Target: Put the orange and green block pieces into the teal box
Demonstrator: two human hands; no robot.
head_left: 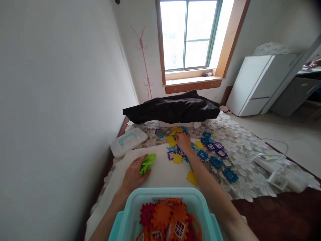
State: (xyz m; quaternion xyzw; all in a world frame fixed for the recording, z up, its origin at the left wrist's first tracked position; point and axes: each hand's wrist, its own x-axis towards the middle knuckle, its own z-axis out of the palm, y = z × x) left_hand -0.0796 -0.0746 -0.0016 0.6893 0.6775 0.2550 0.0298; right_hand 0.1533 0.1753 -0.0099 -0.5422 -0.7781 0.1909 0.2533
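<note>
My left hand (134, 175) rests on a white cloth (160, 172) and its fingers are closed round a stack of green toy tiles (147, 163). My right hand (183, 141) reaches forward over a scatter of flat interlocking tiles, its fingers bent down onto the yellow tiles (173, 135) at the far side. Purple tiles (215, 147) and blue tiles (215, 162) lie to its right. Whether the right fingers grip a tile is hidden. A light blue bin (160, 197) right in front of me holds orange and red tiles (167, 217).
A white lid with a teal handle (128, 141) lies at the left by the wall. A black cloth bundle (173, 108) lies behind the tiles. White cables and a power strip (273, 164) sit at the right. A white fridge (258, 83) stands beyond.
</note>
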